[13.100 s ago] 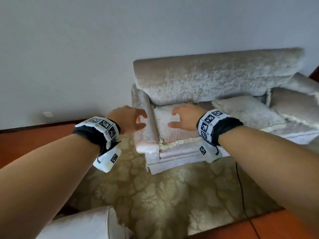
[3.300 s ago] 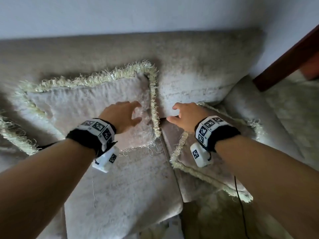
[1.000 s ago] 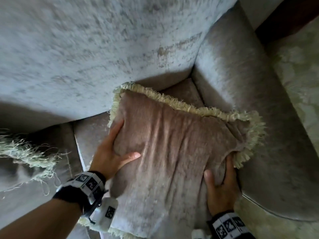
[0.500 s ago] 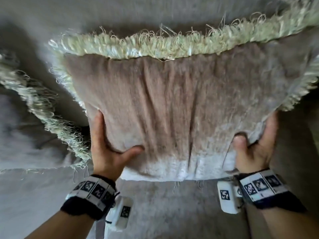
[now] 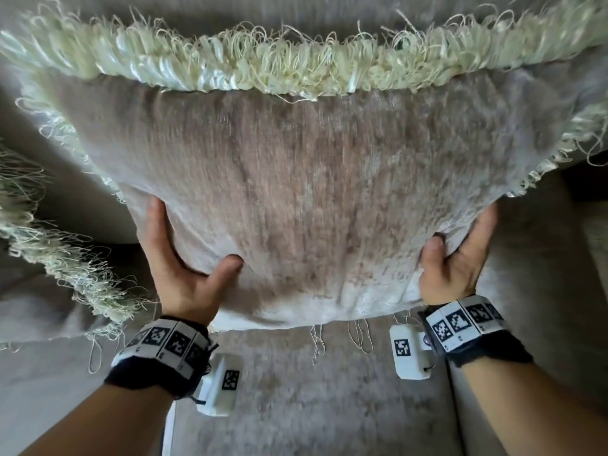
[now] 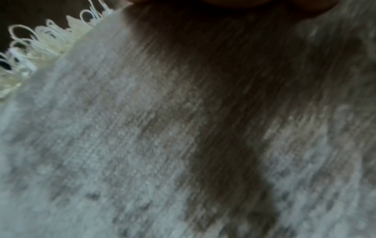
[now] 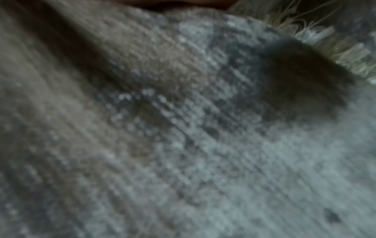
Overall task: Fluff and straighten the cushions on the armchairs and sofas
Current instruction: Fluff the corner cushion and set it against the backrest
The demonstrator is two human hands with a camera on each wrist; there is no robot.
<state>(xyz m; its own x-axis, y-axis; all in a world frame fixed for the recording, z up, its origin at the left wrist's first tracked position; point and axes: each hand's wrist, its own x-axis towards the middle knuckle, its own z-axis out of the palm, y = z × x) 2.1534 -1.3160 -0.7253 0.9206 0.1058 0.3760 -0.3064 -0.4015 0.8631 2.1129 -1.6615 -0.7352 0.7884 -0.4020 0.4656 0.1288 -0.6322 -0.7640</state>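
Note:
A beige velvet cushion (image 5: pixel 316 192) with a cream looped fringe fills the head view, lifted off the sofa seat (image 5: pixel 312 399). My left hand (image 5: pixel 184 258) grips its lower left corner, thumb on the front and fingers behind. At the lower right corner my right hand (image 5: pixel 457 258) grips it the same way. Both wrist views are blurred and show only the cushion fabric (image 6: pixel 183 128) (image 7: pixel 183 128) close up, with a bit of fringe at the edge.
A second fringed cushion (image 5: pixel 49 251) lies at the left on the sofa. The sofa back (image 5: pixel 296 11) rises behind the held cushion, and the right armrest (image 5: pixel 559 291) stands beside my right wrist.
The cushion has come up from lying in the sofa's corner and is closer to the camera than half a second ago. Both hands keep their grip on its lower corners.

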